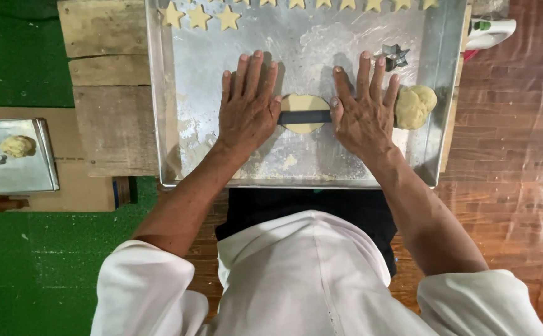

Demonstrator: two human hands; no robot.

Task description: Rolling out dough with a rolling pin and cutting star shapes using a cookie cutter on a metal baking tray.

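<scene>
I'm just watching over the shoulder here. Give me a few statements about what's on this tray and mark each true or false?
1. Both hands, left hand and right hand, press flat on a dark roller lying across a dough disc. True.
2. The star cutter sits on the left hand's side. False: it lies beyond the right hand.
3. Cut dough stars line the metal tray at its far edge. True.
4. The dough lump is off the tray. False: it rests inside, at the tray's right side.

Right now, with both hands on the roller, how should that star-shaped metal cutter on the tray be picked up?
Pinch the star cutter by its thin upright walls, coming straight down from above. It stands open-side up on the tray, apart from the dough lump, just beyond the right hand.
</scene>
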